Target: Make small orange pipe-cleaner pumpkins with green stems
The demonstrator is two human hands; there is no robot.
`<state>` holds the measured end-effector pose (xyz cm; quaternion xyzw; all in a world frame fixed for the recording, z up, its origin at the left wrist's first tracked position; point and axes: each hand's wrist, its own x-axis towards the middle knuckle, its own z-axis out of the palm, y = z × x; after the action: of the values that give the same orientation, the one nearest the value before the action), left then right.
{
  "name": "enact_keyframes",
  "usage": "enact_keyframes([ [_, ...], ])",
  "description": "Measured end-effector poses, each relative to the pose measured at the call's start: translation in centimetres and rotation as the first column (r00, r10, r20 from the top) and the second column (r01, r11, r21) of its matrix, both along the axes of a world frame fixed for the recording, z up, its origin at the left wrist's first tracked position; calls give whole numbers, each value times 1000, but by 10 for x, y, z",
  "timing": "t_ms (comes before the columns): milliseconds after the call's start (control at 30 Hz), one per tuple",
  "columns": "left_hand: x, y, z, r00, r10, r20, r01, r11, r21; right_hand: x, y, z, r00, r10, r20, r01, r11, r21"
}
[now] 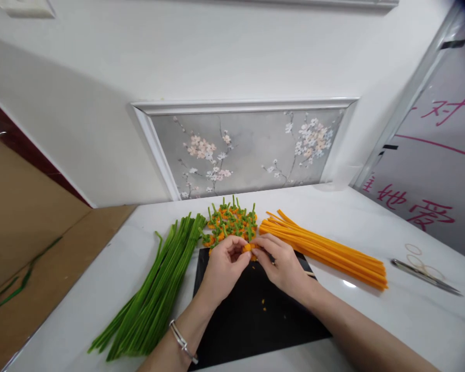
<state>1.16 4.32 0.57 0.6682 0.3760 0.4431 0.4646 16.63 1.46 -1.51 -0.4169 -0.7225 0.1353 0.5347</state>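
Observation:
My left hand (225, 266) and my right hand (282, 262) meet above the black mat, fingertips pinched from both sides on a small orange pipe cleaner piece (248, 248). Its fuzzy body is rounded and partly hidden by my fingers. Just beyond my fingers stands a cluster of pipe cleaner figures (232, 219), orange with green tops and upright green stems. A bundle of green pipe cleaners (155, 289) lies to the left of my left hand. To the right, beyond my right hand, lies a bundle of orange pipe cleaners (329, 250).
The black mat (251, 315) holds a few orange scraps. At the right of the white table (356, 320) lie pointed scissors or tweezers (426, 277) beside thin rubber bands (413, 250). A cardboard box (62, 274) borders the left, and a flowered wall panel (251, 150) the back.

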Motion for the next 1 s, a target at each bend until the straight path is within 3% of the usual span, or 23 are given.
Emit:
enact_keyframes([
  [133, -1, 0, 3, 999, 13, 43, -10, 997, -71, -1, 0, -1, 999, 18, 39, -19, 999, 36],
  [333, -1, -1, 1, 979, 11, 205, 44, 964, -261, -1, -1, 3, 999, 41, -9, -41, 999, -13],
  [533, -1, -2, 1, 990, 13, 141, 12, 984, -180, 1, -2, 6, 994, -22, -109, 5, 989, -146],
  [867, -1, -7, 2, 992, 36, 123, -16, 987, -162, 0, 0, 6, 992, -6, -123, -18, 982, -189],
  [1000, -4, -6, 3, 996, 8, 92, 7, 988, -154, -2, 3, 7, 948, 16, -318, -124, 938, -323],
])
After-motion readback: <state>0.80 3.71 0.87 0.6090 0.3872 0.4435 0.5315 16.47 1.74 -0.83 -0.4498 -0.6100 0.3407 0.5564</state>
